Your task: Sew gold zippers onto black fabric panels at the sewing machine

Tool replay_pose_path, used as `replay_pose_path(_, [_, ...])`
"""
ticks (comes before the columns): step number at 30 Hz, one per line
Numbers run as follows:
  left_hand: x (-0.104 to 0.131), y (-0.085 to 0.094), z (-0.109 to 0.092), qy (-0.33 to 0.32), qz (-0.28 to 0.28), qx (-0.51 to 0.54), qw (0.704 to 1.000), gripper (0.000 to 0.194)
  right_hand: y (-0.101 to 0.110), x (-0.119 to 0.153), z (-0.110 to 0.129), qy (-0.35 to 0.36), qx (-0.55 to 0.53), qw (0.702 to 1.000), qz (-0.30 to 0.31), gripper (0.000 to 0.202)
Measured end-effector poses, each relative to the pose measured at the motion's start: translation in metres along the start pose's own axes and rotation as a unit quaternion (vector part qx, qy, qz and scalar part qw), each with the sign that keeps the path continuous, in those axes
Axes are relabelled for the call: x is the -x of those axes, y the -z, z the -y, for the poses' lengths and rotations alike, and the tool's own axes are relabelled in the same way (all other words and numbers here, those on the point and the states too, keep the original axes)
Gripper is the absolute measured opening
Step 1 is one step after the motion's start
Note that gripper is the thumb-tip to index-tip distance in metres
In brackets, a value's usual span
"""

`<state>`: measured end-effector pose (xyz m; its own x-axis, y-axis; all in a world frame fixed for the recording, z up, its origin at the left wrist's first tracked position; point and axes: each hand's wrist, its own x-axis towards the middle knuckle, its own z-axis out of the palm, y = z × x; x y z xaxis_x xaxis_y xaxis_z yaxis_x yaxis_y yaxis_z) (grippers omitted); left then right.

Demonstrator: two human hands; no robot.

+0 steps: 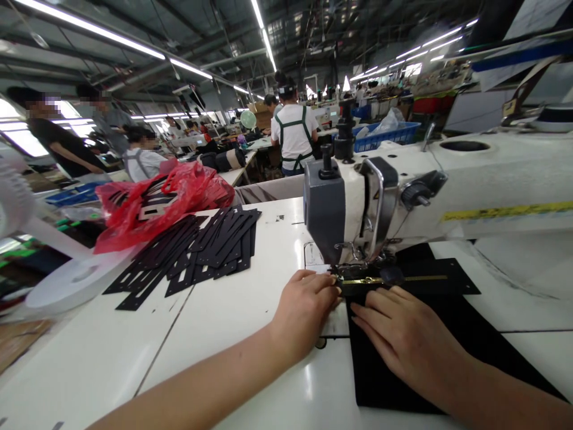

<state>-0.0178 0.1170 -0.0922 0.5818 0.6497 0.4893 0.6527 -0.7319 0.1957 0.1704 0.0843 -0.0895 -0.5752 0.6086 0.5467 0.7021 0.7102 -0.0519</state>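
Observation:
Under the needle of a white and grey sewing machine (329, 221) lies a black strip with a gold zipper (421, 278). My left hand (304, 310) is closed at the strip's left end, fingertips bent over its edge close to the presser foot. My right hand (403, 334) rests with fingers stretched out on a large black fabric panel (380, 382), just in front of the zipper. The panel spreads to the right beneath my right hand and forearm. The needle tip is hidden among the metal parts.
Slotted black pieces (224, 245) are heaped on the white table (224, 346), left of the machine. Behind them sits a red plastic bag (156, 200) with more pieces. A white fan (71, 280) stands at far left. Several co-workers (295, 128) are farther back.

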Motion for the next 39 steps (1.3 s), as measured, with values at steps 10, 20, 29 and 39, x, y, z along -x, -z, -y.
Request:
replay_pose_path(10, [0.004,-0.004,0.0,-0.06,-0.026,-0.041,0.997,0.027,-0.011,-0.008,-0.02,-0.02,0.008,1.0,0.022,0.029])
replay_pose_path(20, [0.0,-0.005,0.0,-0.068,-0.03,-0.018,0.997,0.027,-0.01,-0.01,-0.021,-0.005,0.014,1.0,0.022,0.029])
replay_pose_path(29, [-0.004,-0.009,0.007,-0.085,-0.031,-0.021,0.996,0.018,-0.008,-0.015,-0.024,-0.005,-0.014,1.0,0.008,0.027])
replay_pose_path(39, [-0.006,-0.015,0.011,-0.086,-0.045,-0.031,0.995,0.011,-0.008,-0.016,-0.028,-0.002,0.004,1.0,-0.002,0.033])
